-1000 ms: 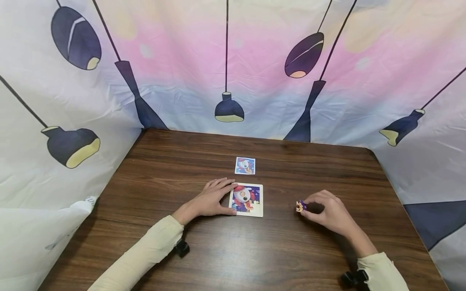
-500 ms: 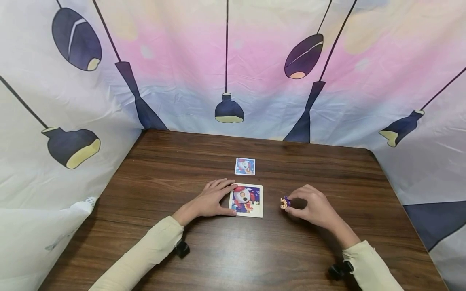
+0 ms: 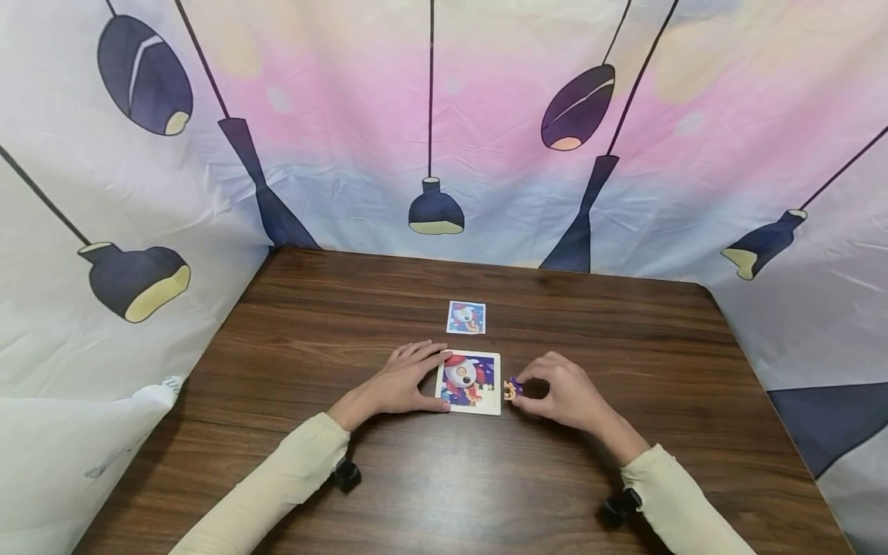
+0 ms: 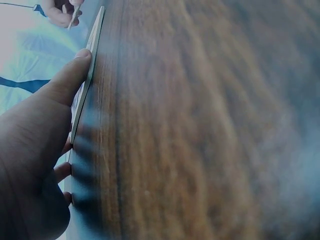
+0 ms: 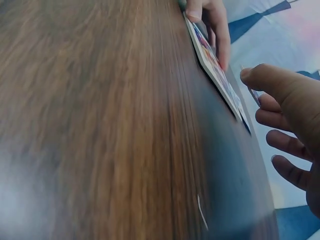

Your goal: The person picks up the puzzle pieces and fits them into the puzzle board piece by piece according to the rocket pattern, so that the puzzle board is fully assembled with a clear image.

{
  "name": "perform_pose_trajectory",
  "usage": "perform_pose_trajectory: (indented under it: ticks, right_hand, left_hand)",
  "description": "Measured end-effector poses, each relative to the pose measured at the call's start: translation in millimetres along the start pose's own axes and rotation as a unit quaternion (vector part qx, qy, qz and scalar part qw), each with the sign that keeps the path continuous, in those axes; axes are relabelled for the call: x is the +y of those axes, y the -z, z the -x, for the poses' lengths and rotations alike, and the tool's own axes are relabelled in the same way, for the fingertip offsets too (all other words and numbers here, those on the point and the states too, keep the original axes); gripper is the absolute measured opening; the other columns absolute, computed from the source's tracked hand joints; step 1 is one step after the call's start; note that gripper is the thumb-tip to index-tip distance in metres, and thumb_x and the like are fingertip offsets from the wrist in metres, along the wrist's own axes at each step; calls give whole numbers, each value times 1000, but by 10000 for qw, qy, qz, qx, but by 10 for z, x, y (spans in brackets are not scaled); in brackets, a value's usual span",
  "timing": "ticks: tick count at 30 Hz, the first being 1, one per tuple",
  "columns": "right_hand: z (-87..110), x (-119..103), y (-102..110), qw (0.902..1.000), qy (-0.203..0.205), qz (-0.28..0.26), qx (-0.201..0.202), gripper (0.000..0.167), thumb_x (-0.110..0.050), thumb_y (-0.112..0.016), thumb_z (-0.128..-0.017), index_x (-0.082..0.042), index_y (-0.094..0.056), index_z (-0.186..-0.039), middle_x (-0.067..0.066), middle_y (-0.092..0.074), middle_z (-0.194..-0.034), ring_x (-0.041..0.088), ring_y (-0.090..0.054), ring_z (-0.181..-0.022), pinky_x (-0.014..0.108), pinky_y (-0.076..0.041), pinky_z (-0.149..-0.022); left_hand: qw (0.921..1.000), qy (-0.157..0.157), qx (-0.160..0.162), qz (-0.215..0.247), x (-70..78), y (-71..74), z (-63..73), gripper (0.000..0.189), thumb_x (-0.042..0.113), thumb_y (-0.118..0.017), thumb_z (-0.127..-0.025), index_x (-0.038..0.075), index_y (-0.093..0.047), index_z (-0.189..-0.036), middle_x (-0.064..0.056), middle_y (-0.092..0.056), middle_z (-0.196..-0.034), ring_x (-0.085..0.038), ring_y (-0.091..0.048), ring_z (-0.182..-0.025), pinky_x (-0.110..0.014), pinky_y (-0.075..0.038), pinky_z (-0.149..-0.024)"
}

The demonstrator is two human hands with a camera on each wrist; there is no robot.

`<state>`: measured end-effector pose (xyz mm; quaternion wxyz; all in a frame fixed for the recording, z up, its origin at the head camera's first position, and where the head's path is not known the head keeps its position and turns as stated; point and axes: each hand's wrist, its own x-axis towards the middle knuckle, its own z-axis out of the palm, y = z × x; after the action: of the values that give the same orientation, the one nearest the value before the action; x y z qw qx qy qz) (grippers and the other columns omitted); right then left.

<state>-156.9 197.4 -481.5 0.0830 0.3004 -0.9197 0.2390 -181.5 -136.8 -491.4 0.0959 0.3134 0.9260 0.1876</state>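
A square jigsaw puzzle (image 3: 463, 371) in a pale frame lies on the table, showing a white and red rocket on purple. Its lower right part shows the bare pale backing. My left hand (image 3: 402, 379) rests on its left side, thumb (image 4: 80, 62) on the near corner, fingers spread toward the far corner. Just beyond the puzzle's right edge, my right hand (image 3: 565, 389) pinches a purple and orange jigsaw piece (image 3: 510, 388) between thumb and fingers. In the right wrist view that piece is seen nearly edge-on, held above the table, apart from the frame.
Behind the puzzle lies a small picture card (image 3: 467, 317) with a similar rocket. The brown wooden table (image 3: 333, 308) meets a hanging cloth (image 3: 361, 154) printed with lamps at its back and sides.
My right hand has moved left across the table with the jigsaw piece, from well right of the puzzle to beside its frame. The left hand and the puzzle stay put.
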Motion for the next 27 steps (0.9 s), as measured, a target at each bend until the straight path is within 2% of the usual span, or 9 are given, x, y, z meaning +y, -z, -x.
perform_pose_trajectory:
  ticks: [7,14,27]
  right_hand:
    - [-98,-94,-104,9999,80,-55,-46,28,-43,-88,-79,-21,-80,-94,-13,-72,-92,4,-58,-89,29,-53,-74]
    - [-142,-169,-188,9996,-22,-91,-257,29,-46,-86,-81,-21,-80,-96,-12,-71,-94,4,-57,-89,30,-53,-77]
    - [-209,-292,-283,9996,77,0,-283,27,-44,-86,-80,-21,-79,-93,-10,-72,-95,9,-60,-92,34,-54,-78]
  left_hand:
    - [10000,61,-31,-37,-12,-17,-1,97,72,-68,-84,21,-36,-161,-3,-29,-167,-32,-21,-155,-62,-16,-121]
    - [9999,79,-39,-84,-12,-22,-10,98,73,-67,-84,22,-35,-161,-2,-29,-167,-31,-21,-155,-61,-15,-121]
    - [9999,87,-26,-91,-15,-30,-8,97,73,-66,-85,22,-35,-161,-2,-28,-167,-31,-20,-155,-61,-16,-121]
